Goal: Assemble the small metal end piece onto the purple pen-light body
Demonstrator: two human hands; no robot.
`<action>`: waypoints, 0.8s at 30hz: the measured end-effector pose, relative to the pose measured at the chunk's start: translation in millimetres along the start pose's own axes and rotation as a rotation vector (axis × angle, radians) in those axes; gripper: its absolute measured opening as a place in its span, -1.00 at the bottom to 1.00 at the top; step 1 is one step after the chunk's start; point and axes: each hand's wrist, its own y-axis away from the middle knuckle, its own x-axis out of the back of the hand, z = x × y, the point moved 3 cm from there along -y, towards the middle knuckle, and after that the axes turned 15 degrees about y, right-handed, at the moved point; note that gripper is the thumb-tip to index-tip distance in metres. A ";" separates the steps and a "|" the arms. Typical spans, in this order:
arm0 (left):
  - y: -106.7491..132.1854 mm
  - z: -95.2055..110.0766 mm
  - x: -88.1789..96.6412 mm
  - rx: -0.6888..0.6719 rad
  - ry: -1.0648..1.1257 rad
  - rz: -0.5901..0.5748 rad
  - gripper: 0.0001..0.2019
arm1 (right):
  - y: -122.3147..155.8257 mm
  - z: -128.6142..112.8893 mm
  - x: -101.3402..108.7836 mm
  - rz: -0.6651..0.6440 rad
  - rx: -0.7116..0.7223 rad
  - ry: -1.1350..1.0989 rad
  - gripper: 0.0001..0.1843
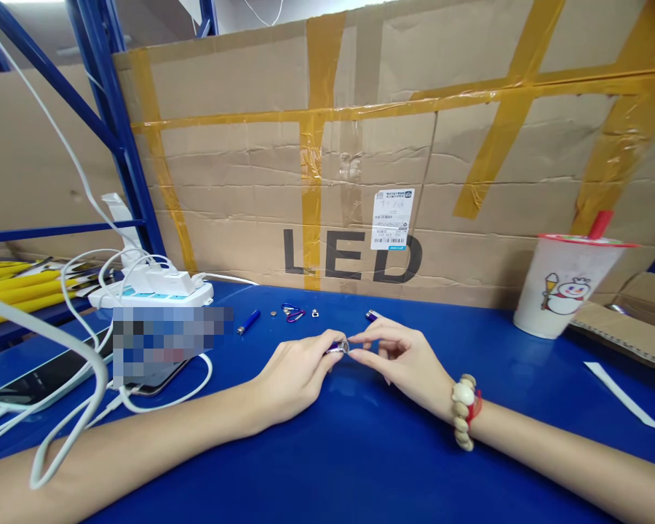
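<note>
Between the thumb and fingers of my left hand (300,371) is a small purple tube with a silver, ring-like end, which looks like a mini flashlight (336,348). My right hand (401,353) meets it from the other side, thumb and forefinger closed at the silver end. Most of the tube is hidden by the left fingers. Behind the right hand a second small tube (372,315) lies partly covered. A blue tube (249,322) with a metal tip, a small round disc (274,314), small carabiners (293,314) and a little silver part (315,314) lie beyond my left hand.
At left are a white power strip (158,295) with tangled cables, a phone (44,378) and another phone (161,378). A drink cup (565,291) with a red straw and a white strip (622,395) are at right. A cardboard box (240,189) stands behind the blue table (327,466).
</note>
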 end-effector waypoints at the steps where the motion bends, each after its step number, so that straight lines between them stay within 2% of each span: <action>1: -0.4 0.1 -0.1 0.005 0.002 -0.008 -0.78 | -0.3 -0.5 0.9 0.026 0.030 0.015 -0.71; 6: -2.0 -0.2 -1.2 0.006 0.008 -0.038 -0.78 | 0.1 -4.6 4.0 0.115 0.144 0.064 -0.77; 10: -0.9 0.0 -1.9 -0.012 0.041 -0.070 -0.79 | 1.3 -5.1 3.8 0.130 0.162 0.069 -0.79; 14: -1.0 -0.6 -2.4 -0.008 0.062 -0.108 -0.80 | 1.1 -0.9 2.1 0.103 0.138 0.077 -0.81; 20: -2.2 -2.9 -4.0 0.005 0.098 -0.140 -0.82 | 0.1 6.3 -1.4 0.007 0.051 0.066 -0.72; 24: -1.7 -5.9 -4.0 -0.007 0.108 -0.139 -0.86 | 1.7 3.4 -1.0 0.012 0.048 0.081 -0.70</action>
